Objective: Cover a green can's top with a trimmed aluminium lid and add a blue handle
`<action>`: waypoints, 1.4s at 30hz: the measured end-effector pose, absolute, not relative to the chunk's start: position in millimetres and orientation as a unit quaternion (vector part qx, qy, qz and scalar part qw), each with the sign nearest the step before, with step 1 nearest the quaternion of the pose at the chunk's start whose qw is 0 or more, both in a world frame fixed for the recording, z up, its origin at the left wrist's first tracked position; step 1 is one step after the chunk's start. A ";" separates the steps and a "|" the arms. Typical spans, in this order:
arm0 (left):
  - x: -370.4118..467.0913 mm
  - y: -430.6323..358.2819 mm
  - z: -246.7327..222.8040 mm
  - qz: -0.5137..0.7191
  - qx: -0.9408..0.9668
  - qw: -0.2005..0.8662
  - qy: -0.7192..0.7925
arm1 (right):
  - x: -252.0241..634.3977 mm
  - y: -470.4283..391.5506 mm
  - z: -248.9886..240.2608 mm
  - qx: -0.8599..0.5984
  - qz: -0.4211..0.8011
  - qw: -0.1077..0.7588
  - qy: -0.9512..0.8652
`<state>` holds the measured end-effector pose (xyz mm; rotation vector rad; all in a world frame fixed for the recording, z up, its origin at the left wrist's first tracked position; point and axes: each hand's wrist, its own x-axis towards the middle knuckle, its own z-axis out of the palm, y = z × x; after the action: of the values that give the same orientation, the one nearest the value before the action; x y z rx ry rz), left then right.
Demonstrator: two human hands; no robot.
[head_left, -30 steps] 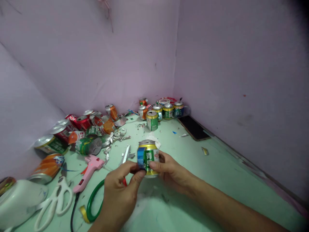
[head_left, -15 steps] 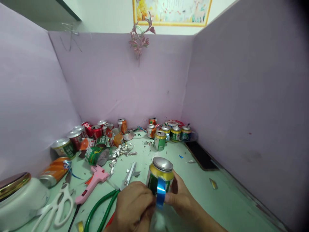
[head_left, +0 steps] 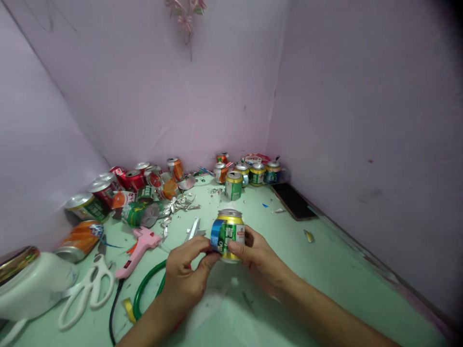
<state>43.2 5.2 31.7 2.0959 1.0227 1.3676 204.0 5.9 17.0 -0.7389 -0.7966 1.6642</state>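
Observation:
A short yellow and green can (head_left: 237, 232) stands upright between my hands, its silver top up. My right hand (head_left: 262, 255) wraps round its right side, thumb across the front. A curved blue metal strip (head_left: 216, 235) juts from the can's left side like a loop. My left hand (head_left: 190, 270) pinches the lower end of that strip between thumb and fingertips, against the can. Just left of my left hand lie green-handled shears (head_left: 144, 289), partly hidden behind it.
A pink glue gun (head_left: 139, 250), white scissors (head_left: 88, 289) and a white pot (head_left: 32, 284) are at the left. Several cans and foil scraps line the back left. More small cans (head_left: 233, 185) stand at the back, near a dark phone (head_left: 294, 201) at the right.
The view has tipped down. The can has turned so that the blue strip has swung from its front to its left side, and my left hand has moved left with it.

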 end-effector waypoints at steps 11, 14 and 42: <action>44.1 7.0 28.5 0.468 0.744 0.244 0.410 | 203.3 6.3 22.1 -0.309 0.744 0.531 -0.262; 42.5 5.3 31.3 0.449 0.751 0.252 0.414 | 203.3 7.8 21.4 -0.301 0.754 0.523 -0.258; -78.0 34.5 19.2 -0.012 0.605 -0.016 0.796 | 208.6 19.4 7.8 -0.350 0.706 0.545 -0.286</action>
<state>-78.0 34.5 19.2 1.9191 2.5272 -0.0377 208.6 19.4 7.8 -0.8297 -0.6784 1.6756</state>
